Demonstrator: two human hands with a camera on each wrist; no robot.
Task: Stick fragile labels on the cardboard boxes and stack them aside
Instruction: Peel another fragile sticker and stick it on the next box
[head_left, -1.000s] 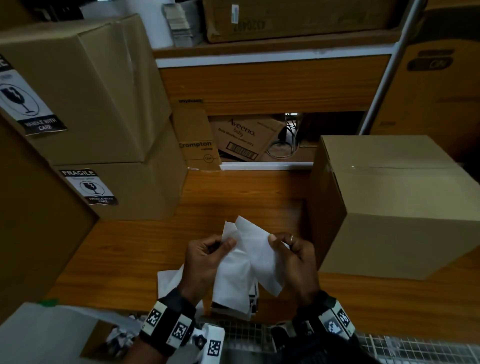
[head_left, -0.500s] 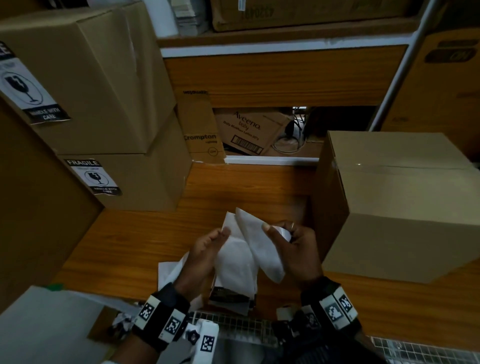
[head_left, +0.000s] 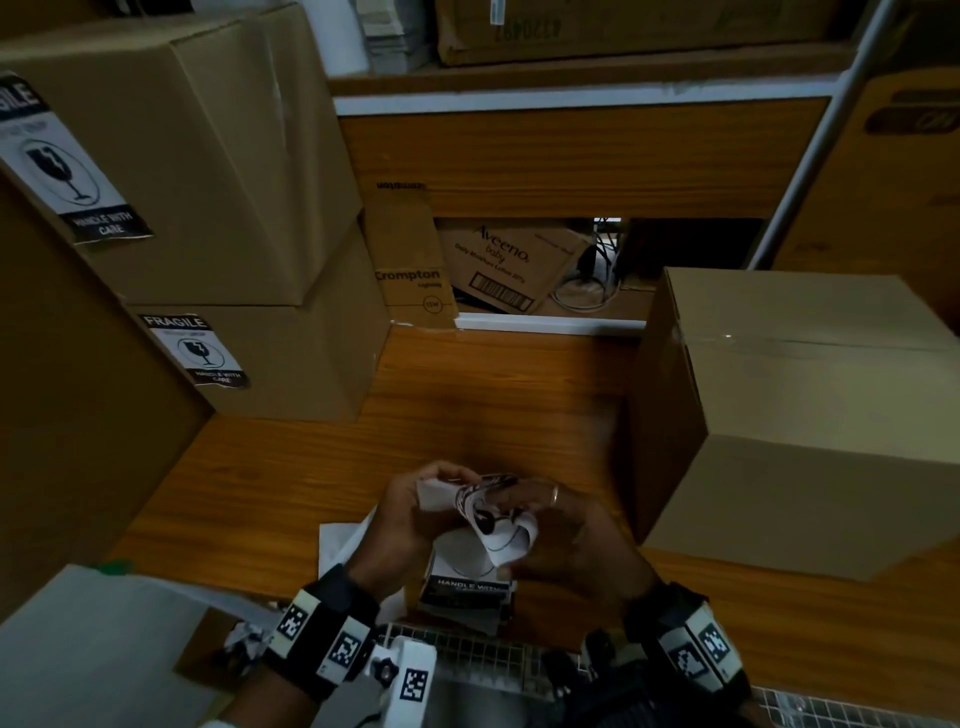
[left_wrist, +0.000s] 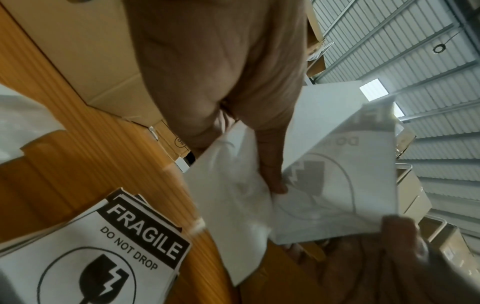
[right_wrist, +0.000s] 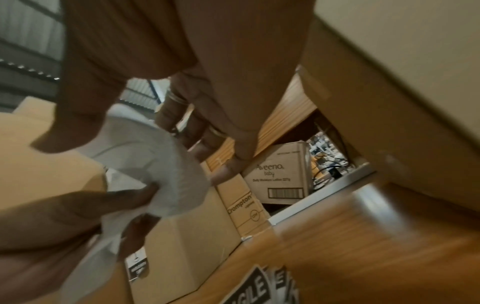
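Over the wooden table's near edge, my left hand (head_left: 431, 483) pinches a white backing sheet (left_wrist: 233, 197). My right hand (head_left: 524, 499) pinches the fragile label (head_left: 498, 525), which curls between the two hands with its printed side showing. Below the hands, a stack of fragile labels (head_left: 465, 587) lies on the table (head_left: 291, 478). A plain taped cardboard box (head_left: 810, 415) stands just right of my right hand. At the left, two cardboard boxes are stacked, the upper box (head_left: 208, 156) and the lower box (head_left: 301, 364), each bearing a fragile label.
A Crompton carton (head_left: 410, 260) and an Aveeno carton (head_left: 509, 265) sit in the shelf opening behind the table. A tall cardboard panel (head_left: 67, 415) walls the left side. Crumpled paper (head_left: 244, 639) and a wire basket (head_left: 467, 654) lie at the near edge.
The white sheet that both hands held upright has come apart. The label now curls with its print up in my right hand, and both hands sit lower and closer together.
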